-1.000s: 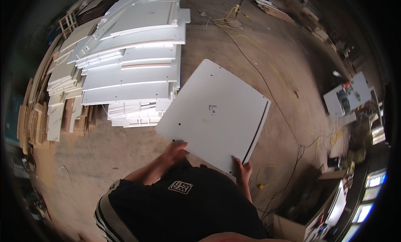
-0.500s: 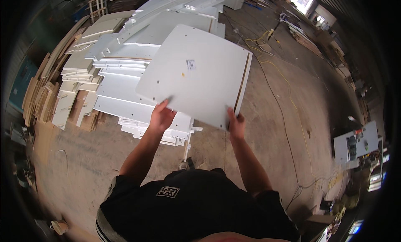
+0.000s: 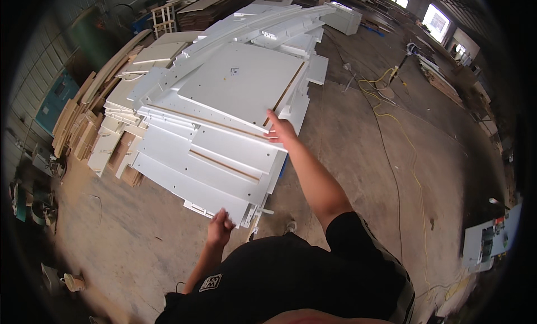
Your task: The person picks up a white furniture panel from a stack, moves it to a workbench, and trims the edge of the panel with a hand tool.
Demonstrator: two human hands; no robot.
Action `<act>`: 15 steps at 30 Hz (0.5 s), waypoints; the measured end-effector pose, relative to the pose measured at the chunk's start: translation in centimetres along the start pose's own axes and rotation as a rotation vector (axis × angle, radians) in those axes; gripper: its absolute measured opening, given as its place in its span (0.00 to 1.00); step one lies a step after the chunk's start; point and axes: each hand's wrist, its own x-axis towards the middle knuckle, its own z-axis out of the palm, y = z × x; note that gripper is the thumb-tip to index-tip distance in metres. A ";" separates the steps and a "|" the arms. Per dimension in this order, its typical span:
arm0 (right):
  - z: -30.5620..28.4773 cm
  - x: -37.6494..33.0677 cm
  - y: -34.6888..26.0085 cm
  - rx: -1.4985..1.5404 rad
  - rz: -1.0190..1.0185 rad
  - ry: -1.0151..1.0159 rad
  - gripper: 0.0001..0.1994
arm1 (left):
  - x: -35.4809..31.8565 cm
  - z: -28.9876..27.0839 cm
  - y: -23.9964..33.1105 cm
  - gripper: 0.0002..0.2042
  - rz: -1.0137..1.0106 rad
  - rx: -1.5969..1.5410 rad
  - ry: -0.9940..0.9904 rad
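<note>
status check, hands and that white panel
Right hand open, touching the square white panel at its near corner. Left hand loose by the stack edge. Panel flat on stack.

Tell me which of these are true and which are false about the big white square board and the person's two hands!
1. The big white square board lies on top of the pile of white panels. True.
2. The right hand touches the board's near corner. True.
3. The left hand grips the board. False: it is down near the pile's lowest edge, apart from the board.
4. A yellow cable lies on the concrete floor. True.
5. The board is red. False: it is white.
</note>
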 end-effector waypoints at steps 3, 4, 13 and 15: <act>0.1 3.7 0.3 0.246 -0.026 -0.068 0.34 | -1.3 0.8 -3.3 0.19 -0.060 0.067 0.332; 0.6 3.9 0.2 0.245 -0.018 -0.044 0.32 | -1.7 1.3 -4.0 0.17 -0.054 0.108 0.396; 0.8 2.9 -2.5 0.342 -0.135 -0.013 0.25 | -0.9 8.6 -6.8 0.06 -0.094 0.105 0.430; 0.2 3.9 -1.5 0.388 -0.161 0.009 0.22 | -0.3 9.3 -6.2 0.07 -0.107 0.166 0.392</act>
